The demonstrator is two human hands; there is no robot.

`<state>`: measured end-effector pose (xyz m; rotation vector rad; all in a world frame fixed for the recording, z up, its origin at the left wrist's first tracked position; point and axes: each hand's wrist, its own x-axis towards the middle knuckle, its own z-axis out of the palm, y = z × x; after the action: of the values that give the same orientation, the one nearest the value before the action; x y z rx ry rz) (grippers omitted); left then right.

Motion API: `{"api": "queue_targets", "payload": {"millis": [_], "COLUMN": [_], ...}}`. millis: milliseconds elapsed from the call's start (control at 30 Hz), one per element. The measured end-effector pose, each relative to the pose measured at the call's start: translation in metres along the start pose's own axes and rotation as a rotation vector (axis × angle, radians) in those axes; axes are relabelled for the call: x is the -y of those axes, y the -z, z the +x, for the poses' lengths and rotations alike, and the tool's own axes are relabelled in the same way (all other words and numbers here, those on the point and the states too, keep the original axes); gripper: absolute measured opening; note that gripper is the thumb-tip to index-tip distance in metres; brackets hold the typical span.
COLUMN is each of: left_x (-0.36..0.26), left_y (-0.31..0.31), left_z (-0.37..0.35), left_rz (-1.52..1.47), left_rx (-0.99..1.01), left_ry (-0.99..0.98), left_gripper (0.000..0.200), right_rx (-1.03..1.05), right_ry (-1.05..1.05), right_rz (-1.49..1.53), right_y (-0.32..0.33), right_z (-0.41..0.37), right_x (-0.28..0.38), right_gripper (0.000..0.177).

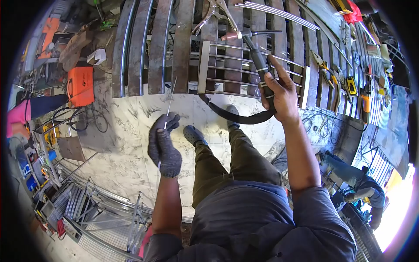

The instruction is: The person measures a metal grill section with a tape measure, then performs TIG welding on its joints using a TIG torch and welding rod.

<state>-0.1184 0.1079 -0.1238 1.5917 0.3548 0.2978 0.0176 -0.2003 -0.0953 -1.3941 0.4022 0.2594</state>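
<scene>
- Pinching a thin filler rod (pixel 169 102) in the gloved left hand (pixel 163 146), fingers curled shut round it, below and left of the steel grille (pixel 251 70).
- Holding that rod upright, with its tip just short of the grille's left edge.
- Gripping the welding torch (pixel 257 54) in the bare right hand (pixel 279 94), wrapped tight round the black handle, over the grille's right half.
- Aiming the torch's pink nozzle close at the grille's top rail; cannot tell whether touching.
- Trailing a black hose (pixel 235 115) in a curve just below the grille.
- Seeing the grille flat on the slatted bench (pixel 152 48), locking pliers (pixel 214 13) just above it, more pliers (pixel 325 72) to its right.
- Spotting an orange welder box (pixel 80 85) well left of the grille.
</scene>
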Motion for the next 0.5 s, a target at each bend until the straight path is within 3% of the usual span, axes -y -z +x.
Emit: {"api": "queue_targets", "payload": {"millis": [200,267,500], "left_x": [-0.008,0.006,0.016], "left_y": [-0.039,-0.053,-0.091], "left_z": [0.003,0.019,0.046], "left_rz": [0.43,0.527,0.639], "left_rx": [0.203,0.269,0.252], "left_ry": [-0.257,-0.594,-0.664], "left_gripper": [0.032,0.033,0.033], "right_rx": [-0.027,-0.061,-0.157], "right_ry": [0.108,0.173,0.303], "right_rz": [-0.088,-0.241,-0.421], "right_y": [0.004,0.002,-0.023], "right_z": [-0.004,-0.006,-0.017], "right_x": [-0.021,-0.031,-0.043], "right_gripper": [0.065,0.065,0.065]}}
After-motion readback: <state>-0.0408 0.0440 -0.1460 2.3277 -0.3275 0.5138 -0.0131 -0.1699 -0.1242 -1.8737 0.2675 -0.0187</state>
